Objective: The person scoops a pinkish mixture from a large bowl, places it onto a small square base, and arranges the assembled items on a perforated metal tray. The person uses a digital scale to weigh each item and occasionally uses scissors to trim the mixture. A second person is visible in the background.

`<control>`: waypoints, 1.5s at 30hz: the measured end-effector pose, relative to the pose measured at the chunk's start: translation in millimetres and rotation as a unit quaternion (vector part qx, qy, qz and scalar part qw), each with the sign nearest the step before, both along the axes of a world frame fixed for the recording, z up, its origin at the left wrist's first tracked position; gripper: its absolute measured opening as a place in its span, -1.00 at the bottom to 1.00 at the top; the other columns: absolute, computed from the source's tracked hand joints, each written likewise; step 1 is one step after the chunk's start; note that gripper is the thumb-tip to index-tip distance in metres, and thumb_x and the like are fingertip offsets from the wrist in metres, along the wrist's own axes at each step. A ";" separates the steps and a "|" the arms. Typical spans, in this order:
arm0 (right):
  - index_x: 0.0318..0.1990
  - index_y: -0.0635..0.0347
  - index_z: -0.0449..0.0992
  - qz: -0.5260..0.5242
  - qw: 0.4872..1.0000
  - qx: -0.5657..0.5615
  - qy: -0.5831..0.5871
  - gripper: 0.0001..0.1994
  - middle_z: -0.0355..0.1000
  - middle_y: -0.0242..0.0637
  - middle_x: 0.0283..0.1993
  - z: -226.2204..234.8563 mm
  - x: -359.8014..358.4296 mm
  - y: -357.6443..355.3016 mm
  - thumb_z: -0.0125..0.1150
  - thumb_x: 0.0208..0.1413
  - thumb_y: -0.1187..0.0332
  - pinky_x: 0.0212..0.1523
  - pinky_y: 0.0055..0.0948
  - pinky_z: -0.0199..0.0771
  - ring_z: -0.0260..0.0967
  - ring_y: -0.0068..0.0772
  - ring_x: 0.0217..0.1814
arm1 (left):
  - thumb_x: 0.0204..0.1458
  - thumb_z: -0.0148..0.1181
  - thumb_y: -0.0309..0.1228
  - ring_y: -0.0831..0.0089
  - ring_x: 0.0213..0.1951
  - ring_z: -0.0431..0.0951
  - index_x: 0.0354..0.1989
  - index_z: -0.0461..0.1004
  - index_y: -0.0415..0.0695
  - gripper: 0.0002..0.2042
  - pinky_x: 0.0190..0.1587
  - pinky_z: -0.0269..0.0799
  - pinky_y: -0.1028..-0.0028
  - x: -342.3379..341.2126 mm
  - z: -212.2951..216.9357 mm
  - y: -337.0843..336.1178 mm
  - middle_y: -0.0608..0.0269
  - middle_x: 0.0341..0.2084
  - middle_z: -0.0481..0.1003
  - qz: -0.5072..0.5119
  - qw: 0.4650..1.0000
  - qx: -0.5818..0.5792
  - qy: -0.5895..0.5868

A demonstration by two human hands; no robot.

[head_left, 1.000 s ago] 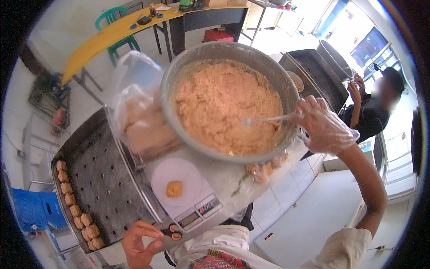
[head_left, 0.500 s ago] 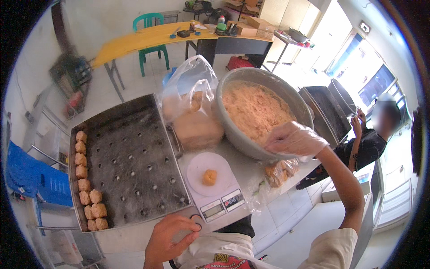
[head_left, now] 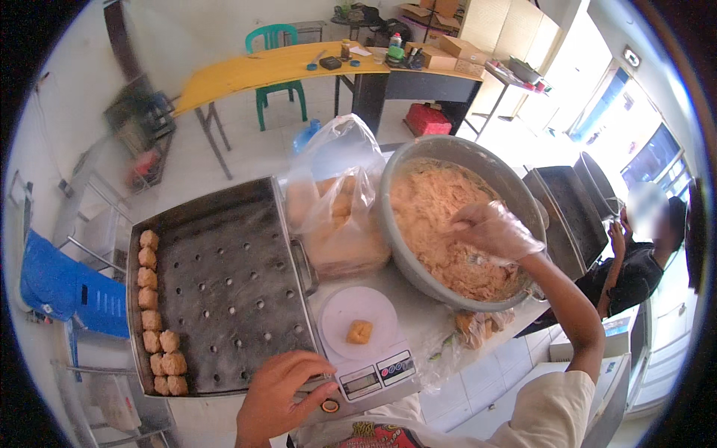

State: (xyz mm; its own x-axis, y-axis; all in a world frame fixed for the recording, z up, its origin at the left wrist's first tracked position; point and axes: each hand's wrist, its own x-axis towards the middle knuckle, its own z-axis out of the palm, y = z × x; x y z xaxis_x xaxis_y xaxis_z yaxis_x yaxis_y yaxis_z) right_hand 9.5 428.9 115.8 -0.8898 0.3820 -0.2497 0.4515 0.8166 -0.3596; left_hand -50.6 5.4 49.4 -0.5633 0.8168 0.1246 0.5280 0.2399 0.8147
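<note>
My left hand point(head_left: 287, 392) is bare and open, its fingers apart beside the front left corner of a white kitchen scale point(head_left: 366, 340). On the scale's round plate sits a golden cube that looks like fried tofu point(head_left: 359, 331). My right hand point(head_left: 493, 233), in a clear plastic glove, reaches into a big grey basin point(head_left: 396, 250). Its fingers are bunched against the pinkish-orange mixture point(head_left: 429, 198); whether they hold any is hidden. Left of the scale lies a dark metal tray with holes point(head_left: 224, 261), several coated lumps point(head_left: 148, 278) lined along its left side.
Behind the scale stands a clear plastic bag point(head_left: 340, 224) of golden pieces. A smaller bag point(head_left: 478, 328) lies by the basin's front. Another dark tray point(head_left: 567, 201) is at the right, where a person point(head_left: 635, 254) in black works. A yellow table point(head_left: 246, 75) stands farther back.
My right hand has gone from above the basin's near rim down into the mixture. The left hand stays beside the scale. The whole view has shifted slightly.
</note>
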 end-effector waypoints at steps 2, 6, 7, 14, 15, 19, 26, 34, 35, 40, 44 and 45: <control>-0.01 0.17 0.70 0.007 0.998 0.021 0.064 -0.73 0.66 -0.12 -0.04 -6.9 8.7 28.8 0.38 0.20 0.26 0.02 -0.24 0.61 0.60 -0.23 -0.03 | 0.08 0.45 -0.33 0.05 0.06 0.61 0.02 0.58 -0.13 -0.65 0.12 0.52 0.20 0.2 1.0 5.2 0.04 0.04 0.57 -0.030 0.998 -0.047 0.037; 0.05 0.18 0.67 0.054 0.985 -0.102 0.129 -0.71 0.58 -0.20 0.17 8.2 21.8 43.2 0.39 0.16 0.41 -0.03 -0.34 0.66 0.56 -0.38 0.02 | 0.03 0.49 -0.26 0.07 0.30 0.46 0.27 0.43 -0.09 -0.39 0.31 0.39 0.10 -20.6 -14.7 41.1 0.01 0.27 0.43 -0.086 0.981 -0.130 0.112; 0.06 0.19 0.66 0.061 0.981 -0.136 0.126 -0.70 0.56 -0.21 0.20 6.3 20.9 46.3 0.39 0.16 0.43 -0.03 -0.36 0.67 0.55 -0.41 0.03 | 0.02 0.49 -0.25 0.08 0.35 0.41 0.34 0.38 -0.08 -0.33 0.36 0.34 0.07 -24.2 -15.7 47.4 0.00 0.32 0.38 -0.100 0.975 -0.148 0.132; 0.10 0.22 0.66 0.043 0.993 -0.101 0.037 -0.68 0.64 -0.24 0.08 9.1 17.0 34.3 0.39 0.20 0.39 0.08 -0.35 0.59 0.56 -0.35 0.10 | -0.13 0.54 -0.29 0.14 0.34 0.39 0.28 0.44 -0.13 -0.28 0.38 0.14 -0.20 -6.8 -24.3 82.3 0.06 0.13 0.51 -0.081 0.870 -0.280 0.397; 0.05 0.22 0.69 0.127 0.987 -0.084 0.052 -0.69 0.65 -0.23 0.08 5.3 18.5 41.1 0.42 0.21 0.30 0.11 -0.34 0.57 0.57 -0.35 0.08 | -0.14 0.54 -0.29 0.15 0.32 0.40 0.27 0.44 -0.13 -0.29 0.39 0.14 -0.17 -5.4 -22.7 84.8 0.09 0.12 0.51 -0.081 0.867 -0.268 0.412; 0.01 0.20 0.72 0.071 0.985 -0.136 0.073 -0.71 0.65 -0.29 -0.05 -9.5 17.6 28.7 0.45 0.16 0.32 0.07 -0.40 0.59 0.55 -0.46 -0.05 | -0.03 0.48 -0.24 0.11 0.29 0.46 0.33 0.40 -0.10 -0.30 0.38 0.22 -0.06 -22.7 -38.5 84.5 0.02 0.15 0.53 -0.164 0.897 -0.276 0.304; 0.05 0.22 0.69 0.086 0.987 -0.128 0.049 -0.64 0.59 -0.27 0.01 -6.3 6.8 38.6 0.49 0.19 0.21 0.02 -0.43 0.62 0.55 -0.47 -0.01 | -0.02 0.46 -0.35 0.01 0.02 0.65 0.15 0.54 -0.13 -0.50 0.15 0.51 0.06 -22.9 -28.0 80.5 -0.01 0.00 0.62 -0.111 0.968 -0.192 0.117; 0.11 0.20 0.66 -0.052 0.922 -0.377 0.069 -0.64 0.57 -0.28 0.11 -15.1 8.7 38.6 0.44 0.19 0.30 0.19 -0.37 0.59 0.52 -0.37 0.15 | 0.00 0.54 -0.49 0.37 0.10 0.64 0.18 0.52 -0.20 -0.47 0.22 0.54 0.33 -1.6 6.0 37.5 0.15 0.04 0.63 -0.062 0.965 -0.016 -0.254; 0.12 0.21 0.65 -0.019 0.935 -0.348 0.068 -0.63 0.57 -0.28 0.14 -16.0 9.7 39.7 0.42 0.21 0.27 0.17 -0.38 0.58 0.51 -0.40 0.17 | 0.01 0.55 -0.48 0.38 0.11 0.64 0.18 0.52 -0.20 -0.48 0.23 0.54 0.32 1.2 0.7 33.5 0.15 0.04 0.63 -0.063 0.960 -0.005 -0.271; 0.11 0.16 0.67 0.056 0.984 -0.155 0.063 -0.64 0.59 -0.27 0.13 -20.2 4.3 38.8 0.46 0.17 0.29 0.18 -0.38 0.56 0.51 -0.43 0.16 | 0.02 0.57 -0.48 0.39 0.12 0.63 0.18 0.51 -0.23 -0.47 0.27 0.51 0.32 2.0 -18.8 26.7 0.15 0.06 0.62 -0.077 0.944 0.027 -0.318; 0.10 0.11 0.67 -0.023 0.982 -0.183 0.050 -0.63 0.59 -0.27 0.09 -20.7 -2.2 39.4 0.50 0.12 0.31 0.25 -0.29 0.53 0.52 -0.33 0.15 | 0.04 0.54 -0.52 0.39 0.12 0.62 0.20 0.48 -0.27 -0.47 0.26 0.52 0.32 -2.7 -20.0 24.2 0.14 0.06 0.62 -0.056 0.932 0.048 -0.355; 0.10 0.10 0.68 -0.041 0.975 -0.212 0.056 -0.62 0.60 -0.28 0.08 -23.4 -3.7 40.2 0.50 0.12 0.29 0.26 -0.26 0.52 0.53 -0.32 0.15 | 0.07 0.51 -0.55 0.40 0.11 0.62 0.20 0.48 -0.28 -0.49 0.25 0.52 0.34 -5.9 -21.4 23.1 0.15 0.06 0.62 -0.059 0.934 0.058 -0.348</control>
